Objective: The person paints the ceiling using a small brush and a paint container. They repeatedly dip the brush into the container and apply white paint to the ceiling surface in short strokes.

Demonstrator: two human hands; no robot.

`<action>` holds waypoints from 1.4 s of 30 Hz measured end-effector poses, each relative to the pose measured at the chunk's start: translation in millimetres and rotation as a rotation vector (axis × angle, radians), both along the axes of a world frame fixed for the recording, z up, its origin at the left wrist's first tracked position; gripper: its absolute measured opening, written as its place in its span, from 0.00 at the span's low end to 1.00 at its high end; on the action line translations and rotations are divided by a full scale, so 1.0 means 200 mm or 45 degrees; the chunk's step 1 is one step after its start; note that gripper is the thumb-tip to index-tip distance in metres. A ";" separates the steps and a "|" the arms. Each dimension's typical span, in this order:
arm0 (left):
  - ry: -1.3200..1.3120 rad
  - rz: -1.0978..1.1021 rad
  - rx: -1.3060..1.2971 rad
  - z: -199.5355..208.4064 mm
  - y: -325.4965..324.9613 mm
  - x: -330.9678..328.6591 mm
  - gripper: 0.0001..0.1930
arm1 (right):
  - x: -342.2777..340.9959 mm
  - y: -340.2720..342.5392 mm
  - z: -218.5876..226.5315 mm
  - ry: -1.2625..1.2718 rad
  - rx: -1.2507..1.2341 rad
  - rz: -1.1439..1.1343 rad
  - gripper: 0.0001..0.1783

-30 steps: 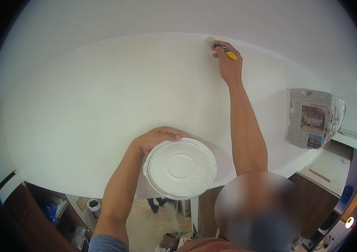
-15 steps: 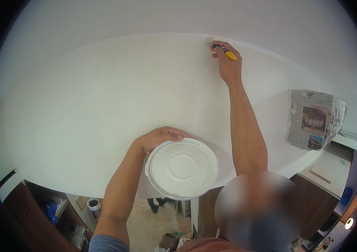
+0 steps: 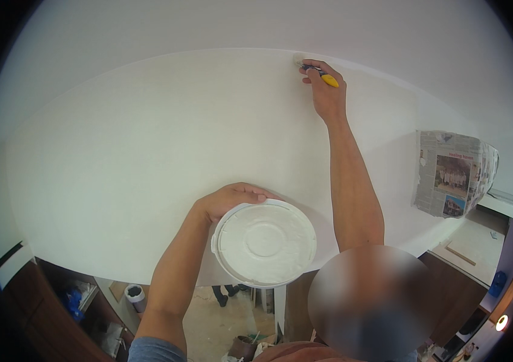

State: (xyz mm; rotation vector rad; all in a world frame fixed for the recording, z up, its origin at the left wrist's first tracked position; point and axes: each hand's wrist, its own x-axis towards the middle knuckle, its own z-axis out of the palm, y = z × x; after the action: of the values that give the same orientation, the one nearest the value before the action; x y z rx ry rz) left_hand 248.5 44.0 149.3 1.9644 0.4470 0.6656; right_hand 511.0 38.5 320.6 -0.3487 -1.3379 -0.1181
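Note:
My right hand [image 3: 329, 101] is raised far up the white wall [image 3: 141, 151]. Its fingers grip a paintbrush [image 3: 330, 80] with a yellow-ended handle. The pale bristles touch the wall's top edge, where it meets the ceiling [image 3: 238, 21]. Lower down, my left hand [image 3: 231, 198] grasps the far rim of a round white plastic lid [image 3: 250, 265], thumb on top and fingers mostly hidden beneath. The lid is held face up in front of the wall, with what looks like white paint across its surface.
Newspaper [image 3: 449, 175] covers a box-like shape on the wall at the right. Below stand a cabinet with a pale top [image 3: 471, 247], dark open shelves [image 3: 75, 295], a white cylindrical container [image 3: 135, 294] and a brown bucket [image 3: 242, 348]. Another person's feet [image 3: 223, 297] show on the floor.
The paintbrush and my right hand have shifted very slightly left along the wall's top edge. The lid in my left hand sits a touch farther right in view.

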 end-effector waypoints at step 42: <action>0.052 -0.013 0.036 0.00 0.01 0.00 0.21 | -0.11 0.11 -0.12 -0.056 0.309 0.058 0.17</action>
State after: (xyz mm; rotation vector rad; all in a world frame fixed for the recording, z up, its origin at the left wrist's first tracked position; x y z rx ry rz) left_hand 249.1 47.0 149.6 2.0087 0.4540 0.6295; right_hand 488.4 60.0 297.1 -0.1111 -1.3572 -0.2483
